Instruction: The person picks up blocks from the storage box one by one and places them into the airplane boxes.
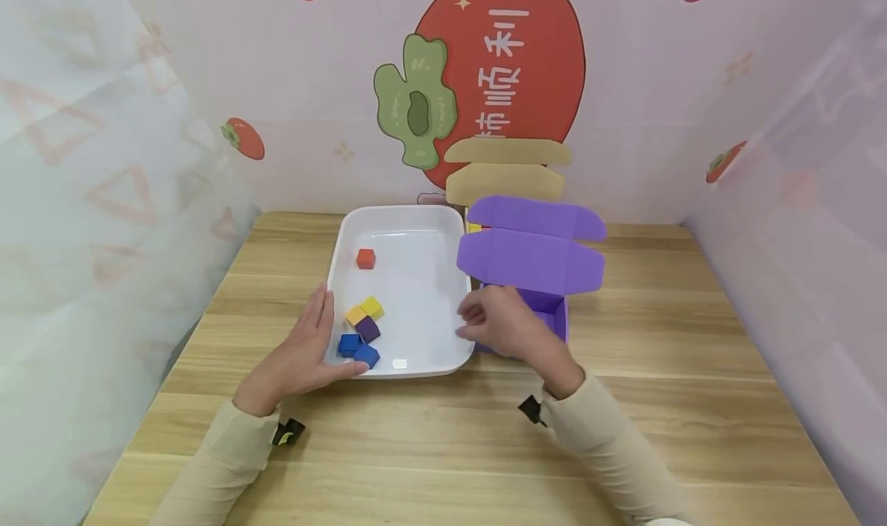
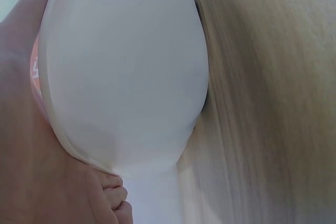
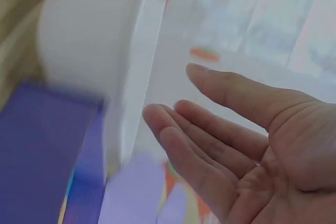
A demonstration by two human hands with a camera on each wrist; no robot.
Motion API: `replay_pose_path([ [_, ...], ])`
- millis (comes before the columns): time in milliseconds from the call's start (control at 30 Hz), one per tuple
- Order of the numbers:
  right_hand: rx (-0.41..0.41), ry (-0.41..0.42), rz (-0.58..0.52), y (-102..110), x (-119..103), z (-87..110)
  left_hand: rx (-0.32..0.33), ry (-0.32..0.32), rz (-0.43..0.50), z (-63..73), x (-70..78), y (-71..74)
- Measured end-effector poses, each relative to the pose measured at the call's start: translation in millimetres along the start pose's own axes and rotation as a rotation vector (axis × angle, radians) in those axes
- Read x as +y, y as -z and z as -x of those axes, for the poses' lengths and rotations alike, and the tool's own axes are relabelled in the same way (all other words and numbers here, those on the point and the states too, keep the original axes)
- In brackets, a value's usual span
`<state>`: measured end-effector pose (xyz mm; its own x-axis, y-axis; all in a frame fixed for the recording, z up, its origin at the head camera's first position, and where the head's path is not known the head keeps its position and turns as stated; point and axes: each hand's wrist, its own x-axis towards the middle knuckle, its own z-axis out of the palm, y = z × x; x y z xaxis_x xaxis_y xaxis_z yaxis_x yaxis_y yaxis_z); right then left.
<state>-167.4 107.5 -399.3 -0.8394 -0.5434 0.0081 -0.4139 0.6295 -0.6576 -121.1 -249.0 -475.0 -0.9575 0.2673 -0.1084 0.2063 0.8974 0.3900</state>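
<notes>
A white tray (image 1: 423, 295) stands on the table and holds small blocks. A red block (image 1: 366, 259) sits toward its far left. Nearer are a yellow block (image 1: 372, 306), an orange block (image 1: 356, 316) and a dark purple block (image 1: 368, 329) in a cluster, with two blue blocks (image 1: 350, 346) at the near left corner. My left hand (image 1: 299, 360) rests against that corner, its fingers along the left rim and thumb on the near rim. My right hand (image 1: 502, 322) hovers over the right rim beside an open purple box (image 1: 557, 318); its thumb and fingers are apart with nothing between.
The purple box's raised lid (image 1: 530, 260) stands behind the right hand. Behind it is a tan box with its lid (image 1: 506, 183) up, and yellow and red show inside. A printed curtain (image 1: 333, 87) closes off the back of the wooden table (image 1: 416, 449).
</notes>
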Motion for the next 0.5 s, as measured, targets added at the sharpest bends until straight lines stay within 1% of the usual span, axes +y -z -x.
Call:
replay_pose_path([
  [100, -0.042, 0.046, 0.007, -19.7, -18.0, -10.1, 0.004, -0.001, 0.003, 0.4, -0.2, -0.5],
  [200, -0.095, 0.080, 0.010, -41.7, -29.0, -22.3, 0.008, -0.001, 0.006, 0.9, 0.1, -0.5],
  [367, -0.164, 0.090, 0.027, -77.6, -38.7, -42.2, 0.013, -0.009, 0.004, 1.4, 0.2, 0.1],
  [500, -0.171, 0.104, 0.055, -99.6, -44.0, -55.0, 0.023, -0.024, 0.009, 1.7, -0.8, 0.2],
])
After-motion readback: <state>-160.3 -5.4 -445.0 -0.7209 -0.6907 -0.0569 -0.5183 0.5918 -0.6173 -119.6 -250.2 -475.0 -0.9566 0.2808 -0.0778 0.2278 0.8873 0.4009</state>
